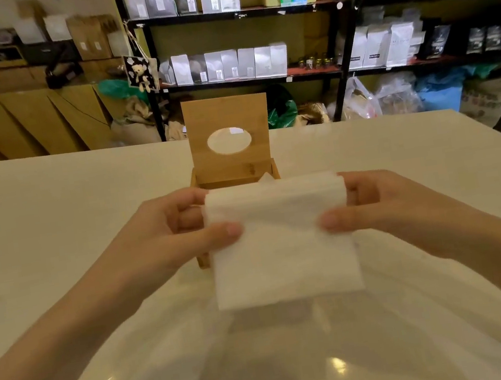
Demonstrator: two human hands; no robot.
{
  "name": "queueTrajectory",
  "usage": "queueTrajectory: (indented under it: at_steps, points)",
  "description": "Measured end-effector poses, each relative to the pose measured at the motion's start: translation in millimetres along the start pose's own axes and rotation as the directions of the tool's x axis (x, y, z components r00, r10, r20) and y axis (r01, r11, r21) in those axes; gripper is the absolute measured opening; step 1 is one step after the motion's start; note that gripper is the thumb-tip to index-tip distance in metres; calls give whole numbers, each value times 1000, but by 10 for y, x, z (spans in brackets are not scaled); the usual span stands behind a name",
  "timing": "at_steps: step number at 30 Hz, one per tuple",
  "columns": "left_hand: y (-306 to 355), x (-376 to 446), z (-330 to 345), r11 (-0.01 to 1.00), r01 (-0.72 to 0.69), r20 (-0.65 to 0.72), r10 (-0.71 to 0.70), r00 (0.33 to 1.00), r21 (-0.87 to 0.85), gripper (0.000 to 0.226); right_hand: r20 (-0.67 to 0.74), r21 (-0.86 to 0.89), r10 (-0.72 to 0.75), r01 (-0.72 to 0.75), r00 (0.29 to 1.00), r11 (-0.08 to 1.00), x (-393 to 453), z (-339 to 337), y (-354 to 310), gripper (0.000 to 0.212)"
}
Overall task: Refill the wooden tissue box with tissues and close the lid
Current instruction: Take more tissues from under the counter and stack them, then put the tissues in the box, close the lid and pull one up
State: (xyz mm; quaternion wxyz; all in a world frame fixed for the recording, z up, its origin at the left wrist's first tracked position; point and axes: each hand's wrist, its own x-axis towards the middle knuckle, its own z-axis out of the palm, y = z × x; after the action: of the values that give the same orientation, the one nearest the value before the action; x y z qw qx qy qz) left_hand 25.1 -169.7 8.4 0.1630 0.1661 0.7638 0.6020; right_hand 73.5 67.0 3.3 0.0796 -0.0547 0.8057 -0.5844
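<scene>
Head view: between the two hands, a white stack of tissues [282,240], held up flat-faced above the pale table [52,219]. On its left edge, left hand [180,229], thumb across the front face, fingers [190,220] curled behind, clamped on the stack. On its right edge, right hand [377,200], mirrored, thumb in front, fingers behind, likewise gripping the stack. Just beyond the hands and mostly hidden by the tissues, the wooden tissue box [236,177], standing on the table. Rising behind the box, upright and swung open, its lid [225,117] with an oval hole. Farther past the hands, dark shelves [232,13] loaded with pale bags. Under the wrists, blurred light fabric.
</scene>
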Motion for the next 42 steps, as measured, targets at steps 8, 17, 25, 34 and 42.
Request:
queueTrajectory:
  at_steps: [8, 17, 25, 34, 42]
  points:
    - [233, 449, -348, 985, 108, -123, -91, 988, 135, 35, -151, -14, 61, -64, 987, 998, 572, -85, -243, 38]
    - [53, 921, -428, 953, 232, -199, -194, 961, 193, 18, -233, -144, 180, -217, 956, 966, 953, -71, -122, 23]
    - [-23, 1117, -472, 881, 247, -143, -206, 968, 403, 21, -209, -262, 197, -249, 958, 932, 1116, -99, -39, 45]
    - [37, 1192, -371, 760, 187, -130, -134, 982, 623, 60, -248, -572, -7, -141, 969, 808, 1251, -16, 32, 28]
    - [-43, 1221, -343, 555, 139, -111, -83, 990, 821, 30, -265, -756, -63, -167, 962, 633, 1165, 128, -28, 25]
